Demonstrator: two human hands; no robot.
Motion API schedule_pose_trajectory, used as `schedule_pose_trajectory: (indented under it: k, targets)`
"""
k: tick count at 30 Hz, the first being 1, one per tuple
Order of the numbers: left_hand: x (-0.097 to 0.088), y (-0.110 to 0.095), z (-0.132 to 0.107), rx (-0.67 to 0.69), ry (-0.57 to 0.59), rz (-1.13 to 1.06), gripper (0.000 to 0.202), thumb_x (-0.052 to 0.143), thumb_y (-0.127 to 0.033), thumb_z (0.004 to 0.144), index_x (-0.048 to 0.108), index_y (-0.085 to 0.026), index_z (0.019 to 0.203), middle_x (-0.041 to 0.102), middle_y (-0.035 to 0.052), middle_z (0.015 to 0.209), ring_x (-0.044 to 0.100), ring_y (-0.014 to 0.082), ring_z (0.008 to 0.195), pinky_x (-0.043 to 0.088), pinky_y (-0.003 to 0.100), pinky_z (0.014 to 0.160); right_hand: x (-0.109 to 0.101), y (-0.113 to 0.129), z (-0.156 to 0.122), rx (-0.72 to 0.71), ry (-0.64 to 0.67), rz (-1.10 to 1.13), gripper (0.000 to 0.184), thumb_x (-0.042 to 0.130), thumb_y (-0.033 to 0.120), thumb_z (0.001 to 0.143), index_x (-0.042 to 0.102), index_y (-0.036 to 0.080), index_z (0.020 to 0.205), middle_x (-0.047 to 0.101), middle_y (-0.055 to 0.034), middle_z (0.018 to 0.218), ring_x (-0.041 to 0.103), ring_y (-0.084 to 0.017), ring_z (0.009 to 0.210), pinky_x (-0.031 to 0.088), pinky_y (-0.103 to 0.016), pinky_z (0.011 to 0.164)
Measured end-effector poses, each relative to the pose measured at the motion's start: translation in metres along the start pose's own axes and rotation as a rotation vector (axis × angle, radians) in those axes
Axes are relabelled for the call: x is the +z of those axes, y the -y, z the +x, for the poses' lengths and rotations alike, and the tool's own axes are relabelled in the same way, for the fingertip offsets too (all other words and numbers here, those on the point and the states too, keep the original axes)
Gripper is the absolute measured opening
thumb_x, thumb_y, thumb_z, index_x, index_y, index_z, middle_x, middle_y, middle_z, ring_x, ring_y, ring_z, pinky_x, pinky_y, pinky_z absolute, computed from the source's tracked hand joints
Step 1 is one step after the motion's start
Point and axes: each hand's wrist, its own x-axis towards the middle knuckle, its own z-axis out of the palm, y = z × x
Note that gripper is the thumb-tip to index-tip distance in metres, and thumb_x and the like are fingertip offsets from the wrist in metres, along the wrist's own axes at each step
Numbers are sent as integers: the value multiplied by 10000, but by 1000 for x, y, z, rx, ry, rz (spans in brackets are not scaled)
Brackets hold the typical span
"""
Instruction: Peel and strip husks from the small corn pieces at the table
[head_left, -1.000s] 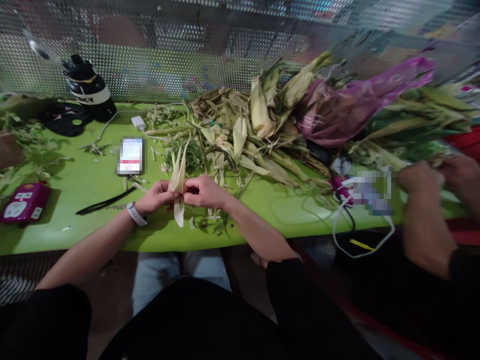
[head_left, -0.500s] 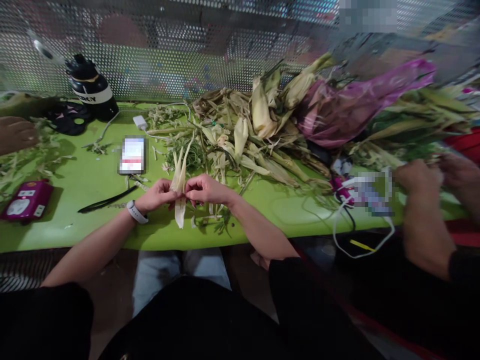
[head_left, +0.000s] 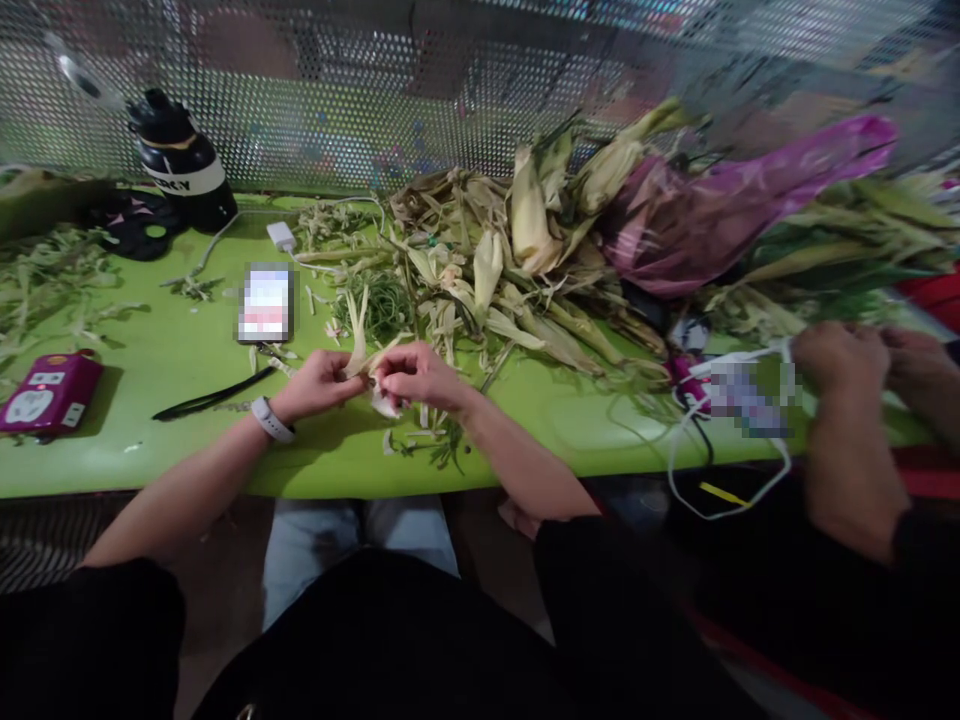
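A pale strip of corn husk (head_left: 358, 345) is held between both my hands above the green table (head_left: 202, 465). My left hand (head_left: 322, 382), with a white watch on the wrist, pinches the husk from the left. From the right, my right hand (head_left: 424, 378) has its fingers closed on the same husk, which bends and splits into narrow strips at the top. Its lower end sticks out below my right fingers. Just beyond my hands lies a heap of thin green shreds (head_left: 375, 305). Small husk scraps (head_left: 424, 435) lie below my right hand.
A big pile of corn husks (head_left: 525, 270) and a pink plastic bag (head_left: 682, 220) fill the back right. A phone (head_left: 266, 303), a dark bottle (head_left: 184, 170) and a purple power box (head_left: 52, 393) are on the left. Another person's hands (head_left: 844, 355) work at right beside white cables (head_left: 675, 455).
The husk stood upright with its tail hanging down; now it is bent and folded between my fingers. My right hand has shifted slightly over it. The other hand at far left has left the view.
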Motion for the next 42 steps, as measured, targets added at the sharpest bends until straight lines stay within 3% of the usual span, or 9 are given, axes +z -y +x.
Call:
schedule_pose_trajectory:
  k: [4,10,16,20,24,27,32,37,42]
  targets:
    - [-7,5,5,-69,-97,29,194,638,-292,769,593,-131,670,549,-22,480,497,74,386,352,161,372,-22,8,-18,-63,86,221,255,663,385,699,563,163,622,532,34,470,471,-76,367,326,-188,363]
    - [-13,8,10,-168,-160,-52,180,676,-264,744,611,-121,655,584,-3,486,516,81,376,390,170,369,-52,24,-29,55,-10,149,309,674,469,772,619,168,728,507,6,481,530,-132,463,359,-240,414]
    - [-9,9,13,-232,-176,-377,213,700,-283,749,594,-125,653,499,-39,467,454,63,384,430,194,403,-75,34,-17,-14,-212,156,331,597,527,845,619,197,827,454,29,491,486,-132,485,349,-261,434]
    - [-5,10,13,-239,-154,-514,219,691,-282,765,580,-132,652,432,-62,461,401,52,393,422,200,415,-53,25,-9,-57,-404,132,346,535,555,882,560,221,794,424,48,515,385,-104,458,321,-259,434]
    - [-2,5,11,-225,-185,-575,255,691,-290,762,542,-147,612,419,-62,458,385,51,395,407,202,415,-11,6,0,97,-377,-181,322,673,507,797,583,200,840,554,23,643,447,-88,524,328,-238,461]
    - [-1,0,9,-209,-172,-617,278,713,-291,746,523,-157,593,400,-68,446,378,56,394,400,208,422,4,-5,6,164,-301,-296,332,709,472,747,614,169,844,571,27,619,469,-88,531,331,-224,474]
    - [-1,-1,7,-259,-110,-677,291,711,-327,769,518,-167,622,343,-83,448,339,58,396,393,206,438,3,-10,9,192,-172,-108,261,678,397,756,621,143,761,591,26,567,472,-78,483,331,-212,460]
    - [-5,-3,5,-233,7,-884,338,521,-423,852,473,-185,617,306,-65,487,336,86,423,486,253,516,-1,-5,9,203,-252,120,255,752,364,687,628,146,737,587,36,541,429,-51,420,281,-193,400]
    - [-3,-3,5,-193,-72,-967,212,467,-283,869,614,-151,949,397,-56,556,402,95,454,540,298,597,-7,-1,10,123,-409,351,247,761,349,677,606,159,709,529,62,520,408,-33,410,267,-178,381]
